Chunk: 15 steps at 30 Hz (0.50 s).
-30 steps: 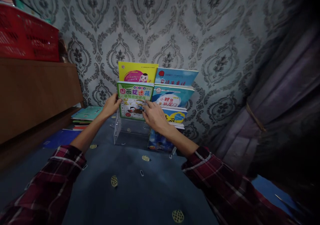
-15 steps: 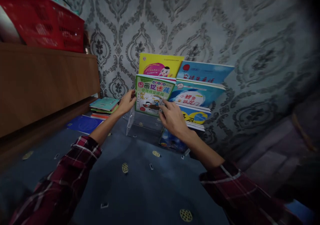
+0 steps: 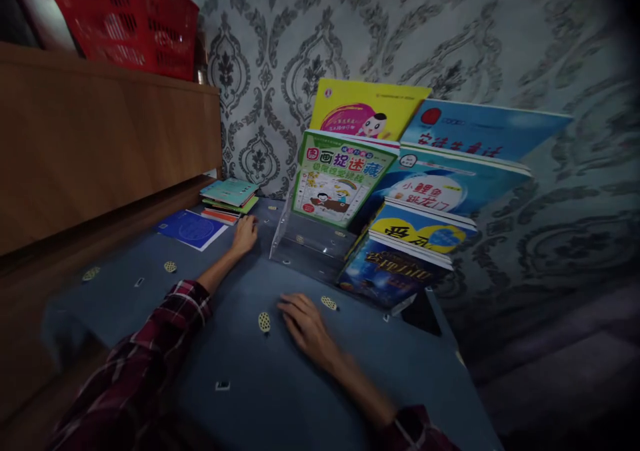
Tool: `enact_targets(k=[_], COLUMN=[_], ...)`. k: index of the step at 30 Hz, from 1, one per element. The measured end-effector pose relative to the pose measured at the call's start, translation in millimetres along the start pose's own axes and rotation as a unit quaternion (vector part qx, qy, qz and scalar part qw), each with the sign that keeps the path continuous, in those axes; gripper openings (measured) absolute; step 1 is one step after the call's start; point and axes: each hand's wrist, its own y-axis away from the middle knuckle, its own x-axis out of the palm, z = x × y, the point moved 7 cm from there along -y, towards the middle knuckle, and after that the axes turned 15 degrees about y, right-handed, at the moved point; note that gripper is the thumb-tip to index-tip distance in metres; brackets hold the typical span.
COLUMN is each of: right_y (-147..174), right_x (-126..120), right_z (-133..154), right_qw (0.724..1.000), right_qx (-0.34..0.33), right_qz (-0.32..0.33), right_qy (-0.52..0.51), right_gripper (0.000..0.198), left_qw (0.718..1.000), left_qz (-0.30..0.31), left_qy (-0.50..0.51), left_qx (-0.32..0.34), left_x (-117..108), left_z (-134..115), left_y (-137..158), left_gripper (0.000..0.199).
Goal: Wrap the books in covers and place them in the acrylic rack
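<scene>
Beside the right end of a small stack of books [image 3: 230, 192] is my left hand [image 3: 245, 235], fingers loosely bent and slightly apart, with nothing visible in it. My right hand [image 3: 306, 324] hovers over or rests on the blue patterned tablecloth, fingers stretched out and holding nothing. A clear acrylic book rack [image 3: 305, 244] stands beyond both hands. In its left column a green-bordered picture book [image 3: 340, 181] leans in front of a yellow book [image 3: 370, 107]. Its right column carries several blue books, among them a dark blue one [image 3: 393, 274] at the bottom front.
A flat blue booklet [image 3: 193, 229] lies in front of the stack. To the left stands a wooden cabinet [image 3: 110, 137] with a red plastic basket [image 3: 135, 27] on top. A damask-patterned wall [image 3: 320, 44] rises behind the rack. The blue tablecloth [image 3: 280, 384] covers the table.
Both hands have left the green-bordered book, which stays in the rack. My left hand moved towards the stack; my right hand came down towards the tablecloth. The view has shifted.
</scene>
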Motion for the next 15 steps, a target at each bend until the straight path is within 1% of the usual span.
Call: enact_targets(k=[2,5,9,12,15], right_y=[8,11,7,5,4], right_x=[11,18,15,12,11], right_z=[-2,-7,-6,-3,-2], right_qw=[0.999,0.998,0.997,0.996,0.996], right_qx=[0.019,0.029,0.04,0.043,0.043], right_qz=[0.008,0.02,0.029,0.044,0.049], right_qy=[-0.03,-0.06,-0.064,-0.06,-0.056], right_gripper=[0.029,0.029,0.027,0.027,0.028], left_qw=[0.998,0.991,0.98,0.973,0.967], left_qz=[0.001,-0.004,-0.006,0.011,0.034], left_qy=[-0.053,-0.122,-0.185,-0.215,-0.235], left_qx=[-0.025,-0.052,-0.071,-0.081,-0.091], left_x=[-4,-15,-26,-27,-24], left_z=[16,30,43,55,67], left_y=[-3,-17,-43,-56,-64], left_gripper=[0.03,0.036,0.046,0.054,0.057])
